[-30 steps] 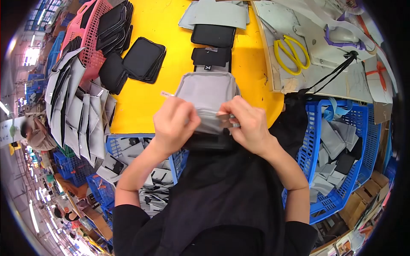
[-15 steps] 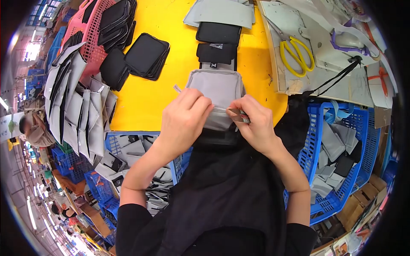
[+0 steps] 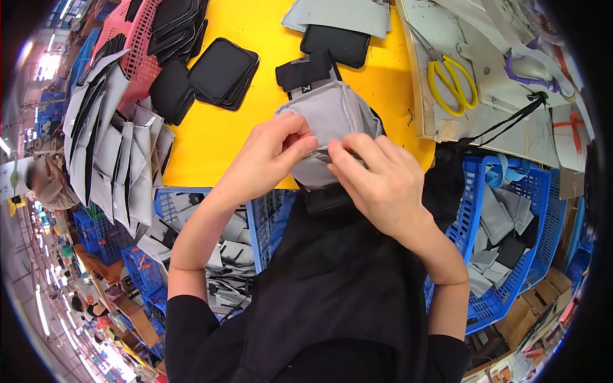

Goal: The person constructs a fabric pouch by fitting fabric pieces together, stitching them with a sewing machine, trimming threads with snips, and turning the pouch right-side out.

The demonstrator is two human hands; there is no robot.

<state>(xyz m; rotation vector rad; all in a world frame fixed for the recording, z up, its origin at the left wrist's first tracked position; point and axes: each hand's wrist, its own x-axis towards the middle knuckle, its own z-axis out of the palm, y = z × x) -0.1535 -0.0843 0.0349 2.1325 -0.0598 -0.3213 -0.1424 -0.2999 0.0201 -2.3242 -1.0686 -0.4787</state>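
Note:
A grey fabric pouch [image 3: 322,115] with a black-ended strap [image 3: 303,73] lies at the table's front edge, turned at a slant. My left hand [image 3: 274,150] is closed, thumb and forefinger pinching the pouch's near edge. Beside it my right hand [image 3: 383,179] is also closed, its fingertips pinching the same edge. The two sets of fingertips are close together. Whether the right palm still holds the small metal snips is hidden. Below the hands, a black part of the pouch [image 3: 329,199] hangs over the table edge.
Black panels [image 3: 223,73] lie stacked on the yellow table [image 3: 211,150], near a pink basket [image 3: 140,70] and grey pieces [image 3: 128,153]. Yellow-handled scissors [image 3: 452,86] rest at the right. Blue crates [image 3: 472,210] with grey pieces stand below.
The pouch has turned, its far end swinging left. My right hand has rolled over so its back shows, and the metal snips are out of sight. My left hand's fingertips have shifted slightly.

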